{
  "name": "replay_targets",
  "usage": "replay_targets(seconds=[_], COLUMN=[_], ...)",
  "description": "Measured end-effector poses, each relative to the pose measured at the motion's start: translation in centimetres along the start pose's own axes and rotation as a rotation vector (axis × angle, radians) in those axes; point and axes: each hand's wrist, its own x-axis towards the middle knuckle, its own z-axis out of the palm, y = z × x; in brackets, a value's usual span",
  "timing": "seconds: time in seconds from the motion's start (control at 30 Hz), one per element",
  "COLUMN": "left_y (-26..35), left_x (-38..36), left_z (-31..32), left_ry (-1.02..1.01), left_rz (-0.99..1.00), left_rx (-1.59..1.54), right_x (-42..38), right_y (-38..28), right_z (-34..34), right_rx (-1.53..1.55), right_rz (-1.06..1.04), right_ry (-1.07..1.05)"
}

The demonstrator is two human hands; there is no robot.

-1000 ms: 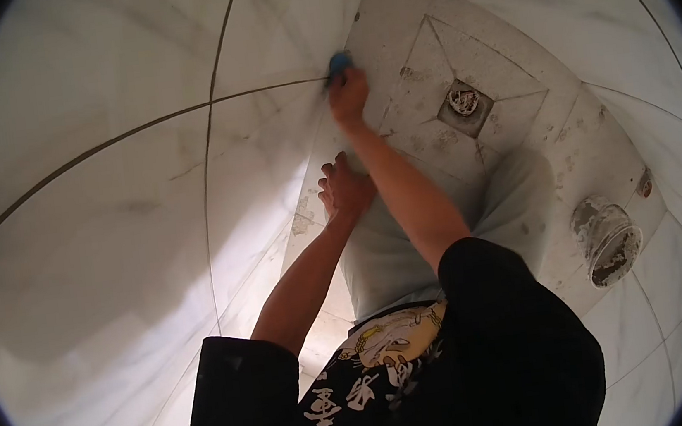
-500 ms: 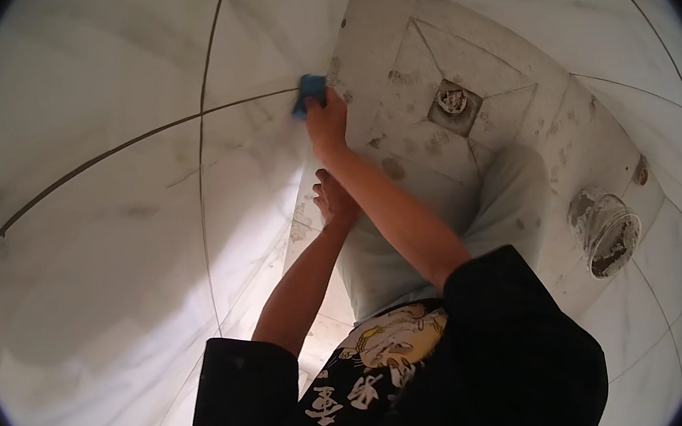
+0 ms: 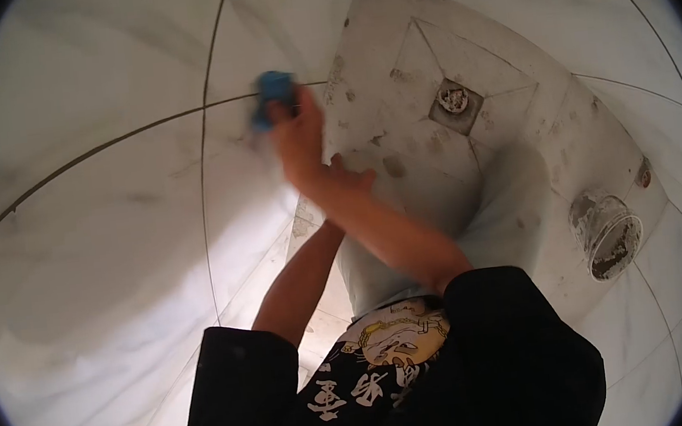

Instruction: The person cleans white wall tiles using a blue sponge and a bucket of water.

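Note:
My right hand (image 3: 300,138) is closed on a blue sponge (image 3: 276,88), which it presses to the marbled wall tiles (image 3: 135,76) on the left. The sponge lies over the dark joint line between tiles and is smeared by motion. Beneath my right forearm is my left hand (image 3: 351,175), partly hidden by it. A few of its fingertips show, spread apart, over my knee, and nothing is seen in them.
A square floor drain (image 3: 470,114) filled with debris sits in the stained floor (image 3: 391,58). To the right stands a dirty, mortar-crusted bucket (image 3: 615,246). A small round pipe hole (image 3: 643,174) is near the right wall.
My right hand has moved the sponge left along the tile joint, away from the wall's floor edge. My left hand has shifted slightly right, further beneath the right forearm.

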Motion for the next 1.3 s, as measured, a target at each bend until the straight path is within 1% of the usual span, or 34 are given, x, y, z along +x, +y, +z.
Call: replay_targets(seconds=[0.03,0.1,0.13,0.2,0.23,0.3,0.33,0.37,0.4,0.47,0.5,0.53,0.57,0.6,0.63,0.7,0.73,0.77,0.8,0.87,0.9,0.93,0.97,1.0,1.03,1.07,1.1,1.17,1.2,1.27,1.3], left_y=[1.7,1.5,1.5,1.2,1.0,0.4,-0.3,-0.7,-1.4,-3.2,-2.9,-1.7,0.1,1.4,0.5,-1.3,-1.9,-1.7,-1.0,-2.3,-2.7,-2.0,-0.9,-0.2,0.5,1.1,1.2,1.2,1.3,1.7,1.5], left_x=[-0.8,-1.0,-0.9,-0.6,-0.5,-0.3,-0.7,-0.7,0.1,1.6,1.3,0.6,0.3,-0.7,-0.3,0.5,-0.2,-0.8,-0.4,0.5,1.0,1.2,1.1,0.7,0.2,-0.2,-0.5,-0.5,-0.8,-0.8,-0.8], left_z=[-1.5,-1.5,-1.5,-1.2,-1.0,-0.7,-0.6,-0.6,0.4,3.1,2.5,1.1,-0.3,-1.5,-0.8,0.9,1.3,1.0,0.8,2.0,2.5,1.9,0.9,0.0,-0.5,-0.9,-1.1,-1.2,-1.2,-1.5,-1.4], left_ry=[-0.064,-0.057,-0.058,-0.061,-0.059,-0.053,-0.040,-0.024,-0.018,0.187,0.186,0.056,-0.069,-0.054,-0.052,-0.028,-0.051,0.011,0.091,0.099,0.118,0.116,0.036,-0.043,-0.038,-0.020,-0.005,0.007,0.016,-0.005,-0.040], left_rz=[-0.068,-0.050,-0.058,-0.060,-0.030,-0.011,0.053,0.124,0.124,0.257,0.253,0.113,-0.022,-0.047,-0.046,0.042,0.030,0.088,0.161,0.212,0.257,0.269,0.123,-0.026,-0.021,-0.022,-0.028,-0.026,-0.021,-0.032,-0.052], left_rx=[0.040,0.004,-0.016,-0.035,-0.022,-0.011,-0.045,-0.079,-0.080,0.014,0.014,0.026,0.031,-0.014,-0.016,0.032,0.039,-0.009,-0.064,-0.054,-0.052,-0.052,-0.012,0.029,0.028,0.016,0.006,0.005,0.005,0.012,0.029], right_x=[-3.1,-7.2,-7.7,-7.6,-6.6,-5.1,-4.7,-4.1,-3.1,-0.7,1.2,3.3,5.2,6.1,5.3,2.2,-0.2,-1.7,-1.5,-0.5,1.2,3.3,5.1,7.2,8.7,9.1,9.4,9.6,9.7,11.4,10.9], right_y=[-4.1,-9.5,-10.3,-11.5,-11.5,-11.3,-11.1,-11.0,-10.9,-7.9,-4.4,-1.2,1.5,2.1,0.4,-3.8,-7.9,-10.5,-10.2,-9.4,-6.1,-1.3,1.8,6.8,9.7,10.7,10.1,8.3,8.8,9.9,8.6], right_z=[0.9,0.1,-0.7,-3.1,-4.1,-4.5,-4.1,-3.4,-2.8,-2.8,-3.7,-5.4,-7.8,-9.7,-9.0,-7.7,-6.1,-4.4,-3.4,-2.2,-3.0,-4.3,-6.3,-8.5,-11.4,-12.7,-12.8,-12.6,-12.5,-10.4,-8.4], right_rx=[0.069,0.022,0.031,-0.016,-0.119,-0.175,-0.172,-0.208,-0.243,-0.477,-0.571,-0.668,-0.718,-0.756,-0.756,-0.467,-0.455,-0.438,-0.443,-0.377,-0.397,-0.414,-0.546,-0.584,-0.695,-0.769,-0.766,-0.285,-0.288,-0.129,-0.108], right_rz=[-0.032,-0.063,-0.071,-0.500,-0.567,-0.638,-0.630,-0.705,-0.785,-0.929,-0.905,-0.887,-0.827,-0.721,-0.723,-0.579,-0.689,-0.806,-0.814,-0.996,-0.931,-0.868,-0.819,-0.649,-0.482,-0.409,-0.412,0.221,0.222,0.530,0.508], right_ry=[-0.098,-0.441,-0.438,-0.531,-0.527,-0.484,-0.487,-0.491,-0.497,-0.485,-0.423,-0.361,-0.306,-0.303,-0.305,-0.311,-0.403,-0.494,-0.489,-0.531,-0.485,-0.446,-0.359,-0.248,-0.170,0.049,0.046,0.056,0.051,0.052,0.119])
